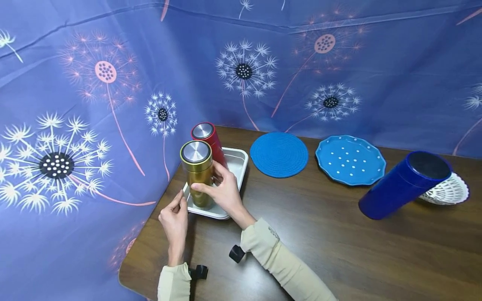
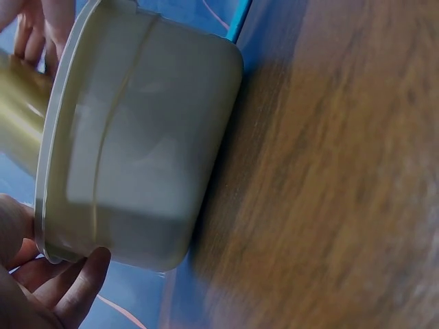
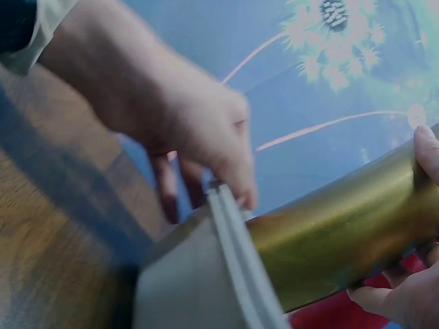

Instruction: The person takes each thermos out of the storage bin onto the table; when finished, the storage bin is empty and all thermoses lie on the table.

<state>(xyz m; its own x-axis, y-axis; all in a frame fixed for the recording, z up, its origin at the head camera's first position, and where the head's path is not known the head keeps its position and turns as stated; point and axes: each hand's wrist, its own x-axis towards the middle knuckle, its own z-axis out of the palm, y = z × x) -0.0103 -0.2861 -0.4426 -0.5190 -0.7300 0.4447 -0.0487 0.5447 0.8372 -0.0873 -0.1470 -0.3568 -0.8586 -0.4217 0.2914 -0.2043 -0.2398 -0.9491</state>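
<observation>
A gold flask (image 1: 197,179) with a steel lid stands upright at the near end of a white tray (image 1: 237,161). My right hand (image 1: 224,190) grips its body from the right. Just behind it in the same tray stands a red flask (image 1: 208,138). My left hand (image 1: 175,217) pinches the tray's near left corner. The left wrist view shows the tray's outer wall (image 2: 137,151), the gold flask (image 2: 20,103) and my left hand (image 2: 41,288) at the rim. In the right wrist view the gold flask (image 3: 336,226) rises from the tray (image 3: 199,274), with the left hand (image 3: 178,123) on the rim.
To the right of the tray, on the brown table (image 1: 301,234), lie a round blue mat (image 1: 279,154) and a dotted blue plate (image 1: 350,159). A dark blue flask (image 1: 404,184) leans on a white basket (image 1: 448,190) at far right. A patterned blue cloth (image 1: 94,104) hangs behind and left.
</observation>
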